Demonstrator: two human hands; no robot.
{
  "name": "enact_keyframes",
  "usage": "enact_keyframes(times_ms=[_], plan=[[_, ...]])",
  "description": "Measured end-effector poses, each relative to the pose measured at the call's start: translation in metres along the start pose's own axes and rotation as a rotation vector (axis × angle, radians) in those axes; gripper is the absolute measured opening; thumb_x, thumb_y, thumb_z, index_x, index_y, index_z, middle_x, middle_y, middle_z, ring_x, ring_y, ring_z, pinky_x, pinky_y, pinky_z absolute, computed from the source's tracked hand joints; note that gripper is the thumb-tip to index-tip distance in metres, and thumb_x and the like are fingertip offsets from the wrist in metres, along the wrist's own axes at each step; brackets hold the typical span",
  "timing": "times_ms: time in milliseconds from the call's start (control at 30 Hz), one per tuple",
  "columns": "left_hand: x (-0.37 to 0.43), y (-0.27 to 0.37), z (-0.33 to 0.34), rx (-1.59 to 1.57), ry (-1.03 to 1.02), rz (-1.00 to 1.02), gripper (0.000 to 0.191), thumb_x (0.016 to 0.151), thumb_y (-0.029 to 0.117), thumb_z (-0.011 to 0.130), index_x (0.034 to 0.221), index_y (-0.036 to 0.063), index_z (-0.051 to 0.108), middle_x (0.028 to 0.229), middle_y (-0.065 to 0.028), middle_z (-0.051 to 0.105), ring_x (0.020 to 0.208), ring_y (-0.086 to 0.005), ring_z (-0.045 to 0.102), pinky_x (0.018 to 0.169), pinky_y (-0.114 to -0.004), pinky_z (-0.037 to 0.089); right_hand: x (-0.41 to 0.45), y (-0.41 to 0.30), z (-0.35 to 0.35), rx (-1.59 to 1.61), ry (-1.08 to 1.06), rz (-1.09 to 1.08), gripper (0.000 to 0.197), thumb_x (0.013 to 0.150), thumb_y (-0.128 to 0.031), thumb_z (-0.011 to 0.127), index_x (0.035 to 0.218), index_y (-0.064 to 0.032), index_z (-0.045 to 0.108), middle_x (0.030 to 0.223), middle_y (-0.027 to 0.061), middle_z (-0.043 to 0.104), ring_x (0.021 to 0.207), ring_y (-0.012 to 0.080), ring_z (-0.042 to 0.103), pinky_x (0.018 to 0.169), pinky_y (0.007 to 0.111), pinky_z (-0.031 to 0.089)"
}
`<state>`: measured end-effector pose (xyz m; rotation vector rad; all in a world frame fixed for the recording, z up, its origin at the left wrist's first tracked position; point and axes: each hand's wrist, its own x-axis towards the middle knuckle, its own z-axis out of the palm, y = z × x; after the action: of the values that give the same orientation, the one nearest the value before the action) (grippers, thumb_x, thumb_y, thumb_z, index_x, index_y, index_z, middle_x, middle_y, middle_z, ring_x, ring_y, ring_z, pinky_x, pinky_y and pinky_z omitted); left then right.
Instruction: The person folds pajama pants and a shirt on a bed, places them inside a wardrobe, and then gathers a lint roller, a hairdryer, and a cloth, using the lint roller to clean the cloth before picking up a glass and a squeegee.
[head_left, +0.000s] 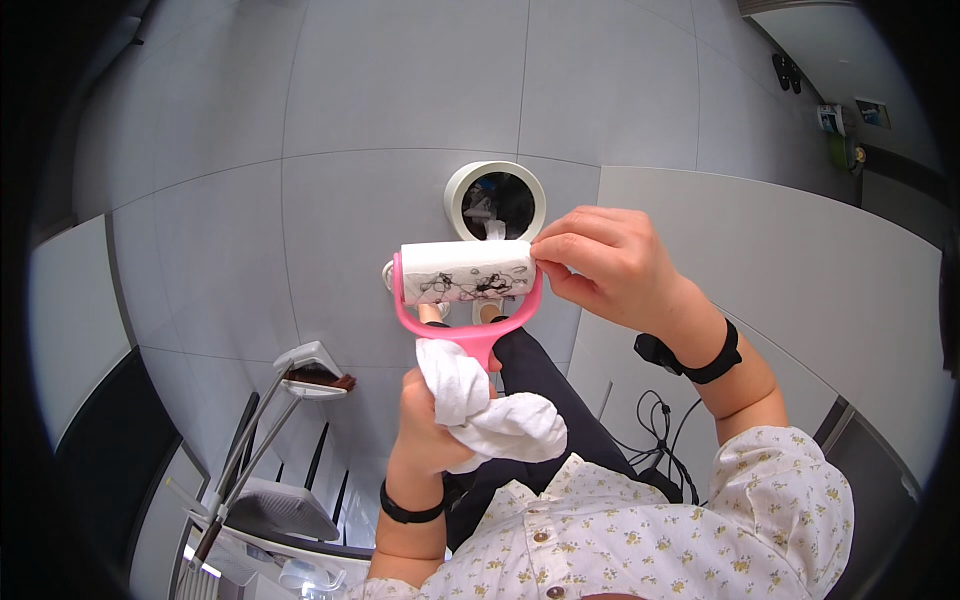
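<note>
My left hand is closed around the handle of a pink lint roller and also holds a crumpled white cloth. The roller's white adhesive sheet roll faces up, with dark hairs stuck along its lower side. At the roll's right end, the thumb and fingertips of my right hand pinch its edge. Just beyond the roller stands a round white trash bin on the floor, with crumpled white pieces inside its dark opening.
A long-handled dustpan and brush stand at the lower left, near a grey chair seat. A pale cabinet lies to the right, with coiled black cables beside my legs. Grey floor tiles surround the bin.
</note>
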<state>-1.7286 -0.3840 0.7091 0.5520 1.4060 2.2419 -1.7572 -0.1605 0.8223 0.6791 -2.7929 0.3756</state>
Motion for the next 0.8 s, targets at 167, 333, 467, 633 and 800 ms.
enact_keyframes(times_ms=[167,333,467,633,800], plan=[[-0.02,-0.011,-0.003,0.109,-0.015,0.091,0.032,0.057,0.011,0.082,0.078,0.0015,0.061,0.086,-0.0105,0.064,0.074,-0.021,0.062,0.068,-0.03,0.05,-0.014,-0.017,0.015,-0.091,0.006,-0.086,0.022,0.062,-0.01,0.073,0.07,-0.0073,0.053,0.068,0.0015,0.057,0.06,0.018,0.057,0.051,0.03,0.046],[-0.056,-0.033,-0.001,0.112,-0.032,0.057,0.034,0.057,0.012,0.082,0.082,0.0012,0.062,0.086,-0.0106,0.064,0.075,-0.0216,0.063,0.069,-0.031,0.05,-0.038,-0.035,0.03,-0.151,-0.01,-0.113,0.023,0.059,-0.008,0.071,0.067,-0.008,0.049,0.064,0.0002,0.052,0.055,0.0177,0.052,0.048,0.029,0.042],[-0.074,-0.039,0.0,0.108,-0.077,0.069,0.036,0.056,0.01,0.082,0.085,0.0006,0.062,0.086,-0.011,0.064,0.075,-0.0226,0.063,0.069,-0.031,0.05,-0.057,-0.04,0.031,0.001,-0.059,0.111,0.021,0.059,-0.005,0.069,0.069,-0.0074,0.05,0.065,0.0025,0.052,0.058,0.0163,0.054,0.051,0.028,0.044],[-0.091,-0.042,0.002,0.116,-0.095,0.077,0.032,0.053,0.009,0.083,0.074,0.0021,0.061,0.085,-0.0116,0.062,0.072,-0.0177,0.06,0.063,-0.029,0.049,-0.068,-0.037,0.038,1.112,-0.182,0.806,0.008,0.083,-0.01,0.062,0.087,-0.0027,0.06,0.079,0.0037,0.062,0.071,0.0106,0.059,0.062,0.025,0.049],[-0.094,-0.043,0.005,0.148,-0.074,0.126,0.031,0.052,0.011,0.084,0.073,0.0037,0.062,0.086,-0.0115,0.062,0.072,-0.0175,0.061,0.063,-0.028,0.049,-0.074,-0.046,0.034,1.047,-0.135,0.582,0.01,0.084,-0.009,0.065,0.091,-0.0005,0.065,0.087,0.0038,0.063,0.08,0.0096,0.059,0.067,0.023,0.05]])
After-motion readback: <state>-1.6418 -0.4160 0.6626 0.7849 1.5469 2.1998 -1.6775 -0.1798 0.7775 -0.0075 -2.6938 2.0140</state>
